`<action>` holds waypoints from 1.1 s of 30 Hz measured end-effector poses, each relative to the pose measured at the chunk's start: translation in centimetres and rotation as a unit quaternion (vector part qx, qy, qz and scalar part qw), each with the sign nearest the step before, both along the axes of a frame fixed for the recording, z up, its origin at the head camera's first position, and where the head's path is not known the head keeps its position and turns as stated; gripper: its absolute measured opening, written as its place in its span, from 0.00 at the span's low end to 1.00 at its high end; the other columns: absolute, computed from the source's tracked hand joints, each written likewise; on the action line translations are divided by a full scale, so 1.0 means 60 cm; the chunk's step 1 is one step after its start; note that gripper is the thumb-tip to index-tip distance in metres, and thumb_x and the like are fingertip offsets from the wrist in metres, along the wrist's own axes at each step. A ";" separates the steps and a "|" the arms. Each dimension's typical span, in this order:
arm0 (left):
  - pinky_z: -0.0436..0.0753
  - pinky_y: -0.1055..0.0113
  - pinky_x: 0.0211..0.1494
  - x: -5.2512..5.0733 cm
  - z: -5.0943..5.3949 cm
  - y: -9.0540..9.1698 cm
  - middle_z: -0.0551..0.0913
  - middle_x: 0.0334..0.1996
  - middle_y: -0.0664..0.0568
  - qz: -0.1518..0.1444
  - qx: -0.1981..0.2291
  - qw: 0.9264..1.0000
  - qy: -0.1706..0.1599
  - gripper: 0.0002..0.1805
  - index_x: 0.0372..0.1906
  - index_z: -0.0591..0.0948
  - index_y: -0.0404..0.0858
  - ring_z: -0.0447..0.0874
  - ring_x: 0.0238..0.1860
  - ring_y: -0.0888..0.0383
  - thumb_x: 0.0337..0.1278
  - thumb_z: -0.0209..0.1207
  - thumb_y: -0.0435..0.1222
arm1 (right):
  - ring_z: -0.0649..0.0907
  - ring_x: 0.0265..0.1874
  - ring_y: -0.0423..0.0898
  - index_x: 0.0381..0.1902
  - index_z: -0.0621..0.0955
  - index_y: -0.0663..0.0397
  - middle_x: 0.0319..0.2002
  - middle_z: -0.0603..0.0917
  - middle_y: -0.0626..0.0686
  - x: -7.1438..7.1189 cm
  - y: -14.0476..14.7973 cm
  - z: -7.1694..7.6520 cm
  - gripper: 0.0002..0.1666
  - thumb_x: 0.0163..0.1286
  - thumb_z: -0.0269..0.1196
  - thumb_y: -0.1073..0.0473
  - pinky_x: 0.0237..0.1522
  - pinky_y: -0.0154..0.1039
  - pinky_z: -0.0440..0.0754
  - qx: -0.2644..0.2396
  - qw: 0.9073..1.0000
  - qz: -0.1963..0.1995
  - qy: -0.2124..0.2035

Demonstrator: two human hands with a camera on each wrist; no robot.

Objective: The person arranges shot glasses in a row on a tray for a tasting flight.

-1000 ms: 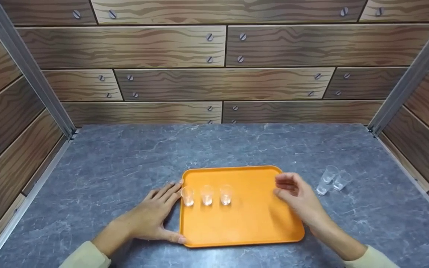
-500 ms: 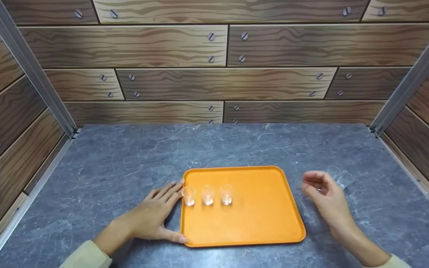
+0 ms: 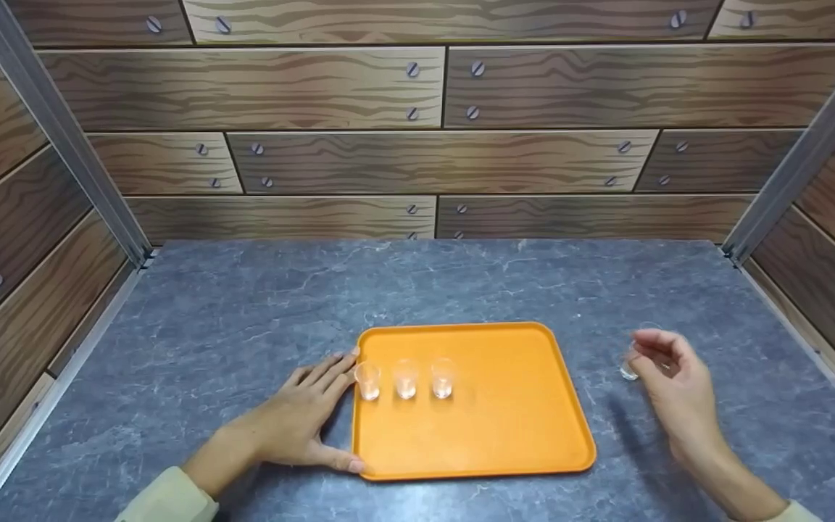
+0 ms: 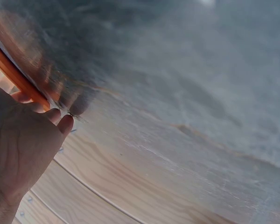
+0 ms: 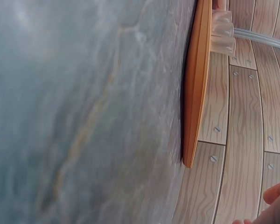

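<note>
Your left hand (image 3: 303, 419) lay spread at the nine o'clock edge of the orange rectangular plastic tray (image 3: 512, 435), and past three o'clock your right hand (image 3: 682, 395) curled by a small see-through cup (image 3: 629, 372), pinching or not I couldn't tell, where a soft squeeze seemed best.

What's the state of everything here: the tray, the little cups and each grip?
Tray: flat on the table.
Three cups on the tray: upright, in a row, apart; contents cannot be told.
Cups beyond the tray: mostly hidden by the right grip.
Left grip: fingers spread, touching the tray's left edge.
Right grip: fingers curled, at those cups; whether it holds one is unclear.
</note>
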State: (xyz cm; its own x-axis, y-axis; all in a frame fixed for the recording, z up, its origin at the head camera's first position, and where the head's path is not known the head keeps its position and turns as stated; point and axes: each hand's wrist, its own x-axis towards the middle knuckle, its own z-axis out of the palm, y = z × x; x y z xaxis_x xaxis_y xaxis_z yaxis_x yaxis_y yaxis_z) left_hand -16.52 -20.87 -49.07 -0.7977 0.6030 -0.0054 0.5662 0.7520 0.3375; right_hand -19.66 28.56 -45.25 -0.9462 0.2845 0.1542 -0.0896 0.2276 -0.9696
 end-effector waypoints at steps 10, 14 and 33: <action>0.59 0.28 0.78 0.001 -0.003 0.000 0.48 0.89 0.40 -0.002 0.006 1.000 -0.003 0.69 0.88 0.56 0.37 0.46 0.86 0.36 0.56 0.62 0.79 | 0.76 0.61 0.39 0.65 0.78 0.61 0.64 0.80 0.52 -0.004 0.014 -0.001 0.20 0.78 0.63 0.69 0.58 0.24 0.74 0.052 0.998 -0.004 -0.045; 0.59 0.28 0.78 0.000 -0.002 0.000 0.48 0.88 0.39 -0.003 0.004 1.000 0.000 0.69 0.88 0.56 0.36 0.47 0.86 0.36 0.56 0.62 0.79 | 0.74 0.66 0.41 0.70 0.76 0.64 0.68 0.77 0.54 -0.005 0.021 -0.001 0.24 0.79 0.63 0.66 0.62 0.23 0.72 0.075 0.995 0.005 -0.065; 0.58 0.27 0.77 0.001 0.001 0.000 0.49 0.88 0.39 0.001 0.004 1.000 -0.003 0.70 0.89 0.56 0.37 0.47 0.86 0.36 0.56 0.62 0.80 | 0.70 0.73 0.48 0.74 0.73 0.67 0.72 0.68 0.53 -0.014 0.036 -0.002 0.30 0.77 0.63 0.69 0.74 0.37 0.68 0.087 0.994 0.010 -0.072</action>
